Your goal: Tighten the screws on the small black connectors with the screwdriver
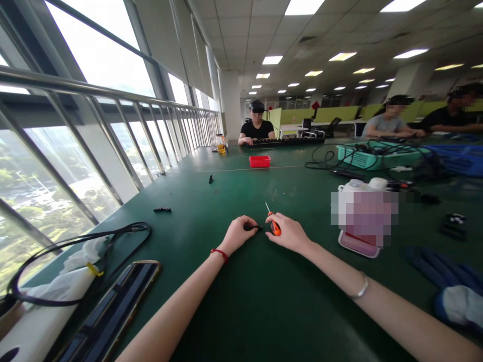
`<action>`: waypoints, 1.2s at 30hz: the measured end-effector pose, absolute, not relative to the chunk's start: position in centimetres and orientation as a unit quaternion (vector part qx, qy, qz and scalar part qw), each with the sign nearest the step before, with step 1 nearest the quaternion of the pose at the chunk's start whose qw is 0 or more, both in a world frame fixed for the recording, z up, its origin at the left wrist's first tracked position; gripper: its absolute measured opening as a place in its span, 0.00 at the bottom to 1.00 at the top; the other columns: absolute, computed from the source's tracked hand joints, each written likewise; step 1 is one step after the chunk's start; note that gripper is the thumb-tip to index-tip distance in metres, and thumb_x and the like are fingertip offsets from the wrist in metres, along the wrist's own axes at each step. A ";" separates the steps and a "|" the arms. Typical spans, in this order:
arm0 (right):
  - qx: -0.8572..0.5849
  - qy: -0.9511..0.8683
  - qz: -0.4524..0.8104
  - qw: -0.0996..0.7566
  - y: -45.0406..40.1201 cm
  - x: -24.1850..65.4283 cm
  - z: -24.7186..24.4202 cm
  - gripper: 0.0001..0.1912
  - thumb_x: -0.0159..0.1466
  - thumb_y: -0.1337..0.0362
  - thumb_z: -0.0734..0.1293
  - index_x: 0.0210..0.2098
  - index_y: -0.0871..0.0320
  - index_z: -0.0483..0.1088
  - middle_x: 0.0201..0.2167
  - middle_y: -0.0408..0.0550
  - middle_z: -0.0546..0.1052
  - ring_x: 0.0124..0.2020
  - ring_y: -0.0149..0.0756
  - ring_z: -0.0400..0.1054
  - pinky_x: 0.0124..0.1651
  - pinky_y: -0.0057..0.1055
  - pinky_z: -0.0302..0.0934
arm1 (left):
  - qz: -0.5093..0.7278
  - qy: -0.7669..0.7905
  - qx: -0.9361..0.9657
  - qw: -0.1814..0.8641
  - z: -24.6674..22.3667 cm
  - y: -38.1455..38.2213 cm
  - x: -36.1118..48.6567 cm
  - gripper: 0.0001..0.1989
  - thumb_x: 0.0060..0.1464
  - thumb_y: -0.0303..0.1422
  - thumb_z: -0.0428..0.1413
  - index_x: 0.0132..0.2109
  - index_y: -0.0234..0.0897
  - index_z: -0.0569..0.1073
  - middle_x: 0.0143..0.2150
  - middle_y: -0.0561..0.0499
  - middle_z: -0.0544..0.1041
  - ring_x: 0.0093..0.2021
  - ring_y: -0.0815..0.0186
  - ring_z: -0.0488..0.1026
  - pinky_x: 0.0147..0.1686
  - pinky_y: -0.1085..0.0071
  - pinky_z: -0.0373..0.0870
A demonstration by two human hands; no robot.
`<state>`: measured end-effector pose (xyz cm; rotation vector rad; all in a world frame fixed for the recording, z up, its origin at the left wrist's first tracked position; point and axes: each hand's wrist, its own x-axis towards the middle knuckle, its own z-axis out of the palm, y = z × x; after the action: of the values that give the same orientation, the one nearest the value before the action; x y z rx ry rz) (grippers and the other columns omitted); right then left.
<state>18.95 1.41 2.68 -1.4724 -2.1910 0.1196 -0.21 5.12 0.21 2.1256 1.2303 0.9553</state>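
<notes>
My left hand (239, 235) is closed around a small black part (252, 228), whose end pokes out to the right past the fingertips; its exact kind cannot be made out. Just to the right, my right hand (289, 232) grips a screwdriver (275, 227) with an orange and black handle. The screwdriver's thin metal shaft points up and away, slightly left, and is apart from the black part. Both hands are low over the green table (241, 301), close together.
Small black pieces (162, 209) lie to the left. A red tray (259, 161) stands ahead, a teal basket with cables (377, 156) at back right. A white bottle (362, 206) and blue gloves (453, 286) are right; a phone (113, 311) and cable (147, 236) left. Co-workers sit beyond.
</notes>
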 end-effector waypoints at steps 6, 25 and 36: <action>-0.551 -0.805 0.035 0.218 2.8 17.5 0.9 0.09 0.59 0.58 0.63 0.38 0.52 0.69 0.35 0.43 0.69 0.33 0.31 0.66 0.29 0.25 0.55 | 0.358 0.452 0.778 0.251 0.4 4.7 -0.2 0.06 0.45 0.30 0.56 0.33 0.34 0.75 0.33 0.49 0.76 0.35 0.65 0.73 0.38 0.69 0.69; -0.551 -0.802 0.036 0.227 2.5 17.8 0.9 0.08 0.59 0.58 0.63 0.37 0.52 0.70 0.35 0.43 0.67 0.33 0.30 0.65 0.30 0.25 0.54 | 0.399 0.459 0.760 0.230 1.5 4.0 -0.3 0.05 0.48 0.32 0.57 0.33 0.35 0.74 0.35 0.49 0.76 0.37 0.64 0.72 0.40 0.68 0.67; -0.481 -0.832 0.035 0.274 1.9 17.9 1.4 0.11 0.58 0.60 0.65 0.41 0.52 0.69 0.38 0.43 0.67 0.36 0.30 0.66 0.36 0.26 0.59 | 0.368 0.430 0.811 0.149 1.4 2.3 -1.2 0.04 0.50 0.33 0.55 0.32 0.38 0.73 0.38 0.50 0.74 0.41 0.63 0.69 0.45 0.65 0.66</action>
<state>17.89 1.86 1.37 -1.2925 -2.2374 0.0941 -1.16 2.30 1.38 2.3309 1.2349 1.0583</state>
